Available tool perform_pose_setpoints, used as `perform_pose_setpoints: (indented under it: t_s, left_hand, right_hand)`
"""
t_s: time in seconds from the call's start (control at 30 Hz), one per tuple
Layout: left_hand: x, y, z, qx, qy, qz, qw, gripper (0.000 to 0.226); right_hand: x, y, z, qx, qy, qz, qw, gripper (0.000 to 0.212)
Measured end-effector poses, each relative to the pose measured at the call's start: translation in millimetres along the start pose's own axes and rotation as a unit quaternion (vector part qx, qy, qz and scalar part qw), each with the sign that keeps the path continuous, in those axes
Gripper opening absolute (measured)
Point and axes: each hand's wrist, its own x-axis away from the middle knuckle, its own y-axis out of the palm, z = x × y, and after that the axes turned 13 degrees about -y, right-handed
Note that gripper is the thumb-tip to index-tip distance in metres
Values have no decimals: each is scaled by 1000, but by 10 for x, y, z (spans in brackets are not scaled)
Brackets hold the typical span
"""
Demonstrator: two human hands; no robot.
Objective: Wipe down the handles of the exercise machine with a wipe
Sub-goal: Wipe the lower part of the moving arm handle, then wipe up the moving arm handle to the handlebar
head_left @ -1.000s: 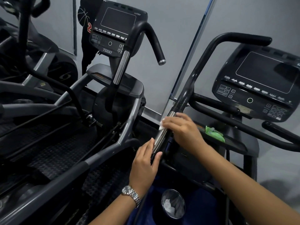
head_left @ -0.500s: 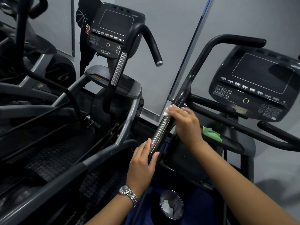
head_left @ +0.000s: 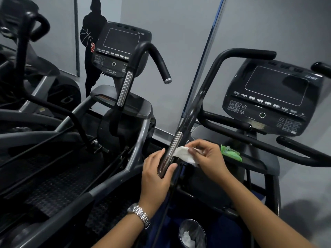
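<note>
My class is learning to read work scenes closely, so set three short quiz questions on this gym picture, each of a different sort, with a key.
1. True or false: the right hand pinches the wipe.
2. What does the left hand hold? A handle; B dumbbell; C bottle.
3. Fill in: the watch is on the ___ wrist.
Key: 1 true; 2 A; 3 left.

Consoles (head_left: 121, 49) (head_left: 272, 97) two; hands (head_left: 157, 174) (head_left: 209, 158) two; wipe (head_left: 182, 153) one; bin (head_left: 192, 233) one; watch (head_left: 140, 214) one.
</note>
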Motion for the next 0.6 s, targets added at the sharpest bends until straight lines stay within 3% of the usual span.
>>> perform_pose_setpoints:
  t_s: [0.13,0.33,0.43,0.53,0.6]
  left_hand:
    - [-129,11,256,35,-5,-63,997,47]
    - [-159,58,392,74,-30,-118,990,21]
    - [-178,71,384,39,-9,-82,996,5]
    - [-206,73,365,-13,55,-26,998,0]
    - [-211,97,362,-61,119,3,991,2]
  right_hand:
    - [5,-127,14,-37,36,1,999,11]
    - [70,-155,2,-60,52,-12,997,13]
    - [153,-96,15,-42,88,66,993,10]
    - [272,-22,-33,-119,227,165,952,30]
    - [321,-4,-98,-220,305,181,909,35]
